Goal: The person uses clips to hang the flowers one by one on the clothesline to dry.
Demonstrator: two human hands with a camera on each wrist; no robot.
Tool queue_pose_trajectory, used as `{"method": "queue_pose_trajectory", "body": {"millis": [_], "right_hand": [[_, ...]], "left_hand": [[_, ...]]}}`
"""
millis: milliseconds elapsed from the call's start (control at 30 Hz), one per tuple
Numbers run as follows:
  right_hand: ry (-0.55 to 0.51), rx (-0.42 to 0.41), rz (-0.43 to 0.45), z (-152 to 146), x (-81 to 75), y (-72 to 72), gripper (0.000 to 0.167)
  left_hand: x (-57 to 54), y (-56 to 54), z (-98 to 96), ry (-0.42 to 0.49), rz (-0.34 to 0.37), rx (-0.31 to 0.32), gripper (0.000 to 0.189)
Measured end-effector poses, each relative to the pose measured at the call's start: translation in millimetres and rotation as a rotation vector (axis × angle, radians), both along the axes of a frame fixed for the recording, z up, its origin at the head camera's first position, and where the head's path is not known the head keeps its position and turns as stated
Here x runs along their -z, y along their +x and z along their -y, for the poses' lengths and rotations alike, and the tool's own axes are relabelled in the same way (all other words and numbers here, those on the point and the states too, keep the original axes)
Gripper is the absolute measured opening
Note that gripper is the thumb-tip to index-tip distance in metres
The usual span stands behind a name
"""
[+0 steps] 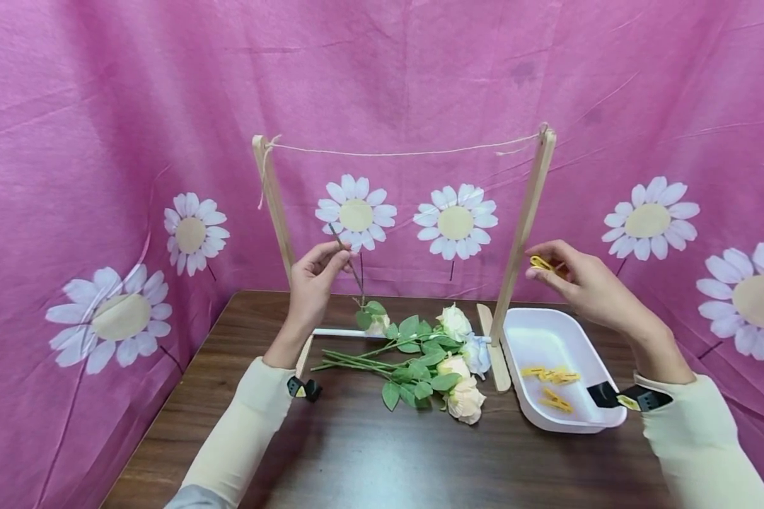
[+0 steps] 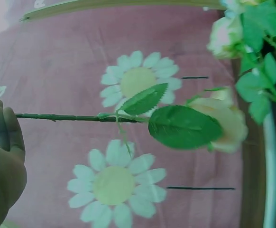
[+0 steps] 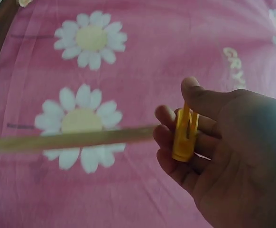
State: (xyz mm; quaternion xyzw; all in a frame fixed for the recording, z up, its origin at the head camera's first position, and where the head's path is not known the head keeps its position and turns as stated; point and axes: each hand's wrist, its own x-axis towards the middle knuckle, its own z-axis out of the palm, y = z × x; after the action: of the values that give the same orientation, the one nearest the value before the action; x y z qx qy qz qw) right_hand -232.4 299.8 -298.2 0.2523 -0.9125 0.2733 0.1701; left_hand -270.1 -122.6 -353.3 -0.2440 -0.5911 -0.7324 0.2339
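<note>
My left hand (image 1: 315,277) pinches the stem of an artificial rose (image 2: 223,121), which hangs bloom down with its green leaves (image 2: 183,127) near the bloom. In my right hand (image 1: 586,279) a yellow clothespin (image 3: 184,135) is held between thumb and fingers, beside the right post. A twine line (image 1: 388,153) runs between two wooden posts (image 1: 527,226), above both hands. Several more roses (image 1: 465,399), cream and pale blue, lie on the table with their stems (image 1: 350,360) pointing left.
A white plastic basin (image 1: 547,424) with several yellow clothespins (image 1: 555,401) stands right of the frame. A white bar (image 1: 337,331) joins the posts low down, over the brown wooden table (image 1: 356,459). Behind hangs a pink cloth (image 1: 407,71) printed with daisies.
</note>
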Motion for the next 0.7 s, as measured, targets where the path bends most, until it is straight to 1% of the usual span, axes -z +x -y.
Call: {"method": "queue_pose_trajectory", "body": {"millis": [100, 200, 333, 433, 533, 700], "right_hand": [[0.014, -0.045, -0.041, 14, -6.0, 3.5, 0.031], [0.016, -0.091, -0.084, 29, -12.0, 6.0, 0.031], [-0.025, -0.171, -0.144, 49, -19.0, 3.6, 0.037], [-0.051, -0.216, -0.171, 64, -24.2, -0.8, 0.040], [-0.052, -0.234, -0.167, 79, -29.2, -6.5, 0.038], [-0.042, -0.259, -0.125, 102, -38.2, -15.5, 0.031]], "left_hand": [[-11.9, -1.8, 3.8, -0.018, -0.017, -0.046, 0.023], [-22.1, -3.8, 7.2, -0.025, -0.033, -0.075, 0.021], [-34.2, -6.1, 11.3, -0.036, -0.048, -0.108, 0.019], [-42.1, -8.3, 13.6, -0.023, -0.058, -0.117, 0.020], [-48.6, -11.5, 16.1, -0.013, -0.067, -0.118, 0.021], [-55.3, -17.7, 20.0, -0.008, -0.077, -0.116, 0.018]]}}
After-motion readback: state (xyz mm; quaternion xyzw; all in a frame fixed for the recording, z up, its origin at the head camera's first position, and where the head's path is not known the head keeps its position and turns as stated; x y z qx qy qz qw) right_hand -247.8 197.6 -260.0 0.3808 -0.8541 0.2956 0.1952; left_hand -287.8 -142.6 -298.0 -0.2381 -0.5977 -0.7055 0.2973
